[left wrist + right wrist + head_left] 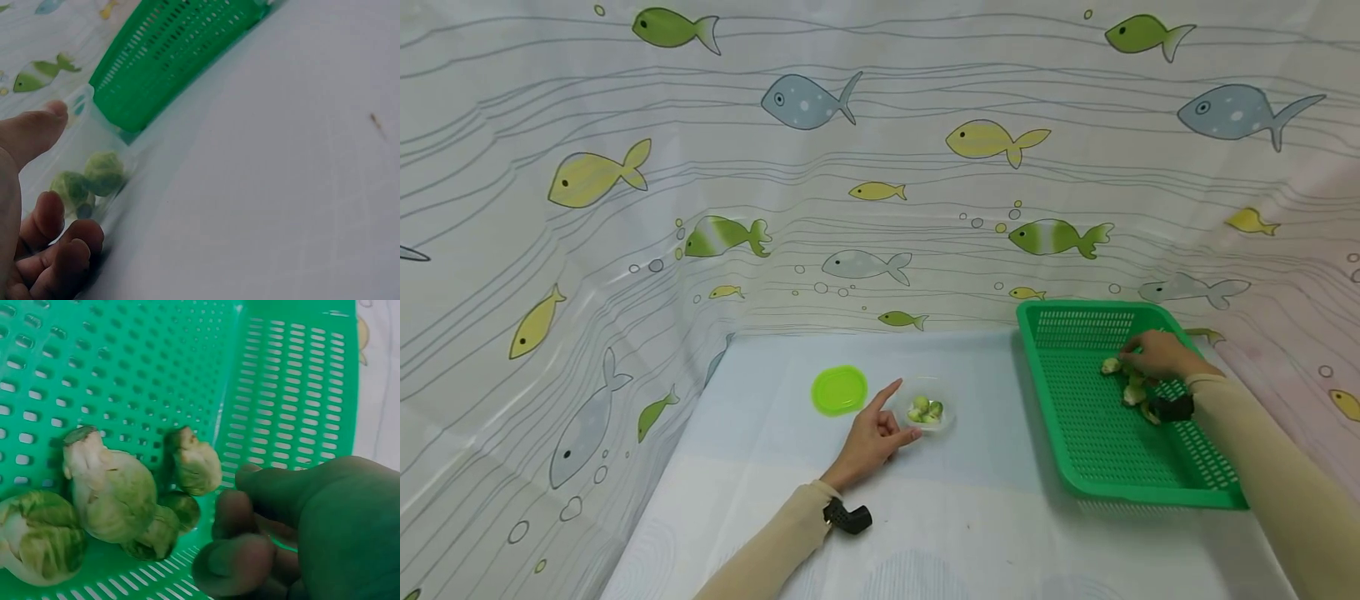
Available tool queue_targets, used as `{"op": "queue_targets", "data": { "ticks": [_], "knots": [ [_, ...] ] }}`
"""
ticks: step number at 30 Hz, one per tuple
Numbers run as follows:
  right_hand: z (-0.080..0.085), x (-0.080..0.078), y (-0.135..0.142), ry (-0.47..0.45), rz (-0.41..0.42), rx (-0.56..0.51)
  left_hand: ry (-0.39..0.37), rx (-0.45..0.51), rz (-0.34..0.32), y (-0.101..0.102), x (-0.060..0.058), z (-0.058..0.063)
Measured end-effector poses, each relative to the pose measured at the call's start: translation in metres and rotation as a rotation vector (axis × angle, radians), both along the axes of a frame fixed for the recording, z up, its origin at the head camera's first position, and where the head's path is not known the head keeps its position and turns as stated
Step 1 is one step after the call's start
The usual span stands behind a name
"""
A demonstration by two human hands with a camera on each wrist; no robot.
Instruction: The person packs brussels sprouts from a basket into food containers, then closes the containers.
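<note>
A small clear plastic tub point(946, 398) holding several Brussels sprouts point(925, 410) stands on the table. My left hand point(868, 442) holds it from the left, thumb at the near side and forefinger at the far side. In the left wrist view, sprouts point(104, 173) show through the tub's wall beside the bent fingers. My right hand point(1161, 354) is inside the green basket point(1052, 425), close to several more Brussels sprouts point(1133, 393). In the right wrist view, its loosely bent fingers point(231, 565) are beside a sprout point(199, 467), with nothing visible between them.
A bright green lid point(839, 390) lies flat to the left of the tub. The slotted basket has raised walls and stands at the table's right. Behind the table hangs a fish-printed curtain point(880, 225). A tiny brown scrap point(375, 121) lies on the tablecloth.
</note>
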State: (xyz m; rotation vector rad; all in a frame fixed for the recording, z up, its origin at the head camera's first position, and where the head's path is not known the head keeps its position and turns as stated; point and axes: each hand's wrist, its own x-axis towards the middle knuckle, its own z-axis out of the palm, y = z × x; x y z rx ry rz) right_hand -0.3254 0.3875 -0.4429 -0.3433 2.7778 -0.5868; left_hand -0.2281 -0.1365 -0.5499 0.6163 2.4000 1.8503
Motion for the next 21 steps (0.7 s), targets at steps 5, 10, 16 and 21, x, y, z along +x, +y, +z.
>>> {"op": "queue_targets", "data": {
  "ticks": [5,10,16,21],
  "knots": [
    [-0.007,-0.001,-0.002,0.004,-0.024,0.021,-0.009,-0.001,-0.001,0.000,0.001,-0.001],
    [-0.013,-0.003,-0.003,0.071,-0.023,0.069,-0.011,0.005,0.006,0.000,0.002,0.000],
    [-0.016,-0.005,-0.002,0.083,-0.045,0.086,-0.001,0.007,0.003,0.000,0.002,-0.001],
    [-0.015,-0.007,-0.002,0.081,-0.056,0.068,0.001,0.011,0.015,0.001,0.001,-0.001]
  ]
}}
